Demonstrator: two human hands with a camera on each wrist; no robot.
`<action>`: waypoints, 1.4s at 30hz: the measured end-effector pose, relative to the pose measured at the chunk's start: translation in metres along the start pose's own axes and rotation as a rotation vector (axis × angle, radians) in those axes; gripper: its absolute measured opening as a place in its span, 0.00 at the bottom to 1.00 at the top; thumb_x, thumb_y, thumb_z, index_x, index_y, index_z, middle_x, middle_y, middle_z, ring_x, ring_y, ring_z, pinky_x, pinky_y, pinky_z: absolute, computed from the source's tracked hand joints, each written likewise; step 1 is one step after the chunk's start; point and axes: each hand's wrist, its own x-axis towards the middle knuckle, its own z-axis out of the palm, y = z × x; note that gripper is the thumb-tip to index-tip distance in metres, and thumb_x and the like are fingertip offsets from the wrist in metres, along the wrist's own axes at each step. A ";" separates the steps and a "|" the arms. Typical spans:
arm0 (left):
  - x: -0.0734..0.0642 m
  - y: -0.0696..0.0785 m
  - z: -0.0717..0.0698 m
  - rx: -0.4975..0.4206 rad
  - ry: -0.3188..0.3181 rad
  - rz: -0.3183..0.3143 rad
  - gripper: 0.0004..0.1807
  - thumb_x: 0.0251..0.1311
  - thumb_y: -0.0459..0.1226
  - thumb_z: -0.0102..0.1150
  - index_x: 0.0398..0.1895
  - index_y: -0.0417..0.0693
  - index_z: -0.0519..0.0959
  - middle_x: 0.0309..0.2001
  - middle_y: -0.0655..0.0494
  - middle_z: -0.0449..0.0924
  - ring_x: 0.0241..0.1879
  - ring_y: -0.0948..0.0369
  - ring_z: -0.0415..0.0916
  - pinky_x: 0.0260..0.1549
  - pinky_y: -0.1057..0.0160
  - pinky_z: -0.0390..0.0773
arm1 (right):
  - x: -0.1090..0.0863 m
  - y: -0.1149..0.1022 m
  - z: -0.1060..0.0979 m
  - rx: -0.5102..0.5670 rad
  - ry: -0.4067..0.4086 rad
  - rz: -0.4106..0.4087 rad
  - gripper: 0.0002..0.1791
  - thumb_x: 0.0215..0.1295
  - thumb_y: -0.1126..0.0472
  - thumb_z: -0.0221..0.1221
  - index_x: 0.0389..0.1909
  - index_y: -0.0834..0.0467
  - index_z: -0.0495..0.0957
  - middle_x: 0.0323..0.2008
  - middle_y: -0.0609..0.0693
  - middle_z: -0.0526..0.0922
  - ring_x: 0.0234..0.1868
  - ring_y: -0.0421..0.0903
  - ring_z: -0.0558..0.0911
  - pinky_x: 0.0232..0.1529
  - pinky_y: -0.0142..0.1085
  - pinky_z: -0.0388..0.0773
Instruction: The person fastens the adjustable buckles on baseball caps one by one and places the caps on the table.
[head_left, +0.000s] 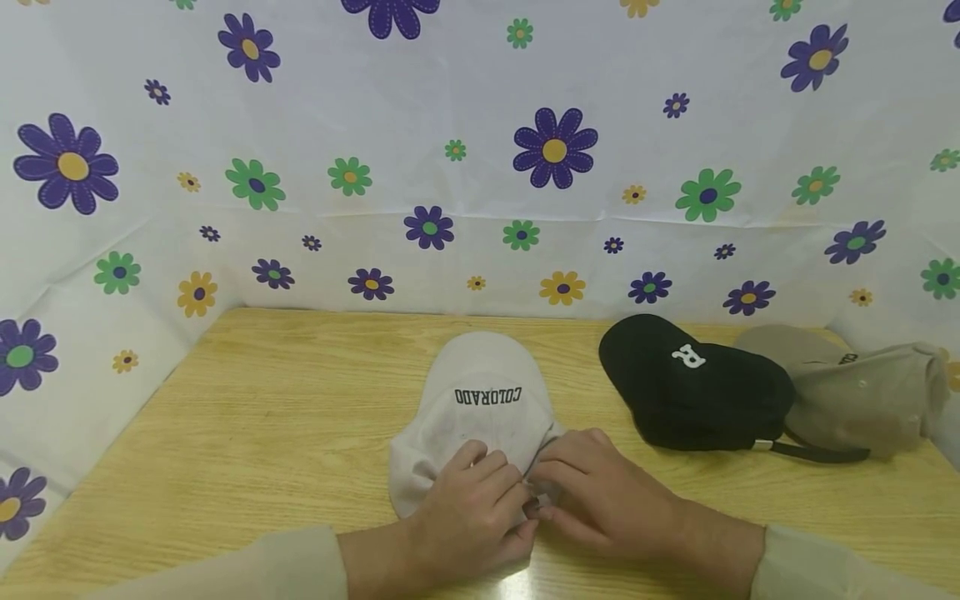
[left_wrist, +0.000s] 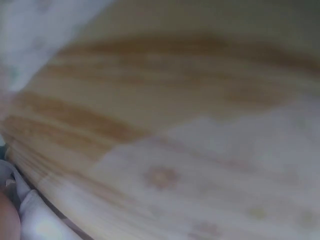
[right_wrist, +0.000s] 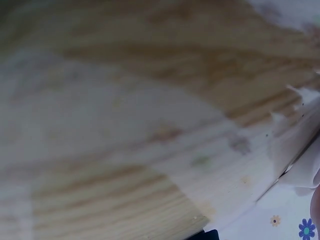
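Observation:
A light grey baseball cap (head_left: 480, 367) with dark COLORADO lettering lies in the middle of the table, its brim pointing away from me. My left hand (head_left: 476, 512) has curled fingers at the back of the cap, where it pinches the strap area. From the other side my right hand (head_left: 611, 492) grips the same back edge, thumb and fingertips close to the left thumb. The fingers hide most of the strap. Only a bit of the cap (left_wrist: 45, 220) shows low in the left wrist view, and its pale cloth (right_wrist: 300, 167) appears at the right wrist view's edge.
To the right lies a black cap (head_left: 705, 400) with a white letter R, its strap trailing on the table. Behind it and partly covered is a khaki cap (head_left: 877, 400). A white flowered cloth (head_left: 450, 100) hangs around the wooden table (head_left: 262, 417).

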 end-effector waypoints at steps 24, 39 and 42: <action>0.002 0.000 0.001 -0.011 -0.010 -0.002 0.10 0.47 0.46 0.59 0.18 0.52 0.74 0.21 0.62 0.70 0.21 0.62 0.65 0.33 0.61 0.68 | 0.001 0.001 0.000 -0.103 -0.061 -0.134 0.11 0.63 0.57 0.60 0.46 0.49 0.80 0.43 0.39 0.78 0.48 0.37 0.74 0.56 0.33 0.67; 0.002 -0.001 0.002 -0.028 0.008 0.014 0.09 0.47 0.45 0.58 0.18 0.52 0.74 0.20 0.62 0.69 0.21 0.62 0.65 0.32 0.62 0.68 | 0.001 0.002 0.003 -0.105 -0.023 -0.175 0.10 0.60 0.55 0.63 0.43 0.48 0.81 0.41 0.38 0.80 0.46 0.37 0.75 0.56 0.32 0.67; 0.002 -0.001 0.002 -0.046 0.015 0.020 0.09 0.47 0.44 0.58 0.18 0.52 0.74 0.20 0.62 0.69 0.21 0.62 0.65 0.31 0.63 0.69 | 0.001 0.002 0.003 -0.098 -0.030 -0.166 0.09 0.62 0.55 0.61 0.43 0.48 0.81 0.41 0.38 0.80 0.46 0.36 0.75 0.56 0.32 0.67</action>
